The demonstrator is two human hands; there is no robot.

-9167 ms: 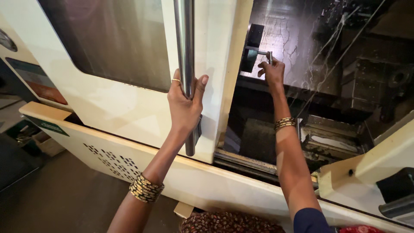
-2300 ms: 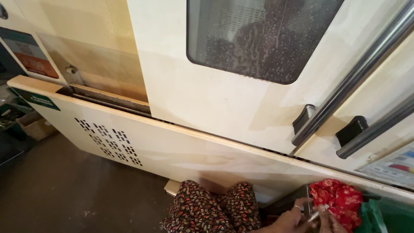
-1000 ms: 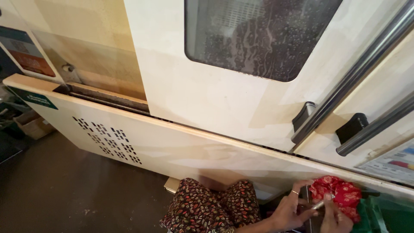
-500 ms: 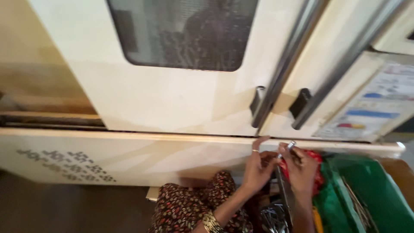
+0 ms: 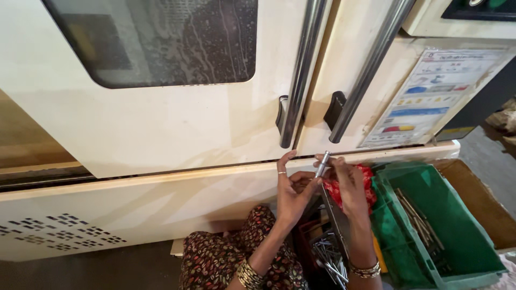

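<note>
Between your two hands, the short silver metal rod (image 5: 322, 164) sits pinched at both ends. Your right hand (image 5: 352, 185) closes its grip on the upper part, thumb and forefinger pressed shut around it. Your left hand (image 5: 293, 188) is loosely cupped just left of that grip, fingertips touching the rod's lower end, index finger raised. Rod's long axis runs near-upright, tilted slightly right at the top. Below the grip: a dark bin of loose silver rods (image 5: 328, 260). Right of the grip: red cloth (image 5: 365, 177), then the green plastic crate (image 5: 446, 225) holding more rods. Above: cream machine door (image 5: 161, 129), steel handles shut.
</note>
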